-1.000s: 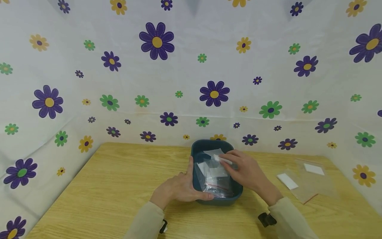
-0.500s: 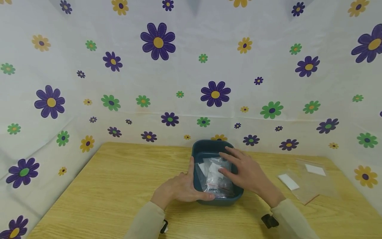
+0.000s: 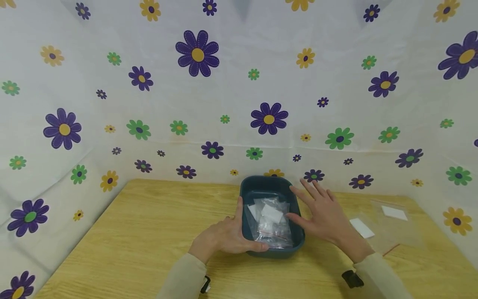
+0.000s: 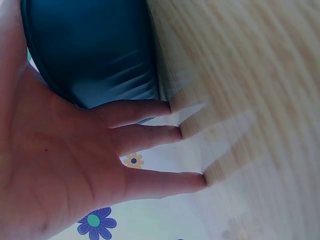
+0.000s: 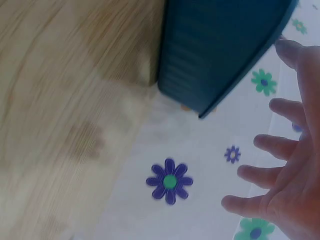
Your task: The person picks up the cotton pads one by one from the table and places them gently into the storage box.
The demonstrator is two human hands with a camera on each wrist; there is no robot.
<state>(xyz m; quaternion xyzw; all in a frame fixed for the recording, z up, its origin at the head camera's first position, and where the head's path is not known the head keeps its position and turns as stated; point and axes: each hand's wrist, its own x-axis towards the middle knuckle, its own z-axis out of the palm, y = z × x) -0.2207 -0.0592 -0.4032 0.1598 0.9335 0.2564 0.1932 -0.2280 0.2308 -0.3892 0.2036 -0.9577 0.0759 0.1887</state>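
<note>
A dark teal plastic bin (image 3: 274,252) stands on the table, holding several clear zip-lock bags (image 3: 271,214) with white pieces in them, piled toward its near end. My left hand (image 3: 224,234) rests along the bin's left side, its thumb over the near rim. In the left wrist view its fingers (image 4: 150,182) are straight and spread, the tips at the tabletop. My right hand (image 3: 325,216) hovers just right of the bin with spread fingers and holds nothing. From the right wrist it appears beside the bin's wall (image 5: 215,55), the thumb close to the rim.
On the wood-grain table (image 3: 149,232), two more zip-lock bags with white pieces lie at the right: one nearer bag (image 3: 361,228), partly behind my right forearm, and one farther bag (image 3: 396,212). A flower-print cloth (image 3: 224,91) rises behind and at both sides.
My right hand has let go of a small bag, which now lies on the pile inside the bin, then drawn back to the right with its fingers spreading. The left hand has stayed put.
</note>
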